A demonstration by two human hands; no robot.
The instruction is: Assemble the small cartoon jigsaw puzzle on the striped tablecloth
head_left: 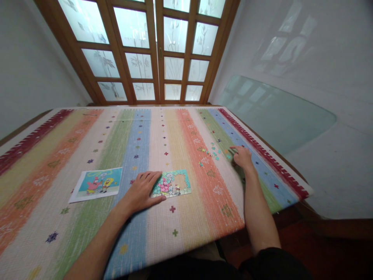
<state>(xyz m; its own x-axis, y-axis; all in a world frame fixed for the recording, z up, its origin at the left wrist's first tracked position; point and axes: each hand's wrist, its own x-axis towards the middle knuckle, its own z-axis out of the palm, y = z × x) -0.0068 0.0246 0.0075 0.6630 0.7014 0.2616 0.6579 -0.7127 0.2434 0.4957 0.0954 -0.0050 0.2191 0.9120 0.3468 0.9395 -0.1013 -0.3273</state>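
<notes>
Two bare hands are over a table (163, 252) covered by a striped cloth (116, 217). The jigsaw puzzle (167, 186) lies flat in front of the person, near the middle of the cloth, crossing a white stripe and a yellow one. Its long axis runs from left to right, with the right end set very slightly farther away; its picture stands upright for the person, the pink figure toward the left and the teal background along the far edge. A brown bare patch (181, 181) shows in its right half, toward the far side.

The left hand (145, 191) rests on the puzzle's left end without clenching, fingers on the far corner and thumb along the near edge. To the left of that hand lies a printed sheet (100, 183) (its cartoon is upright for the person too), its long axis also running left to right and its right end tipped away.

The right hand (240, 156) is over the green stripe, forefinger extended and the other fingers curled; whether it grips a piece cannot be told. Just beside it, loose pieces (216, 154) are scattered toward the left, mostly teal. Beyond the table stand wooden doors (159, 77) with frosted panes.
</notes>
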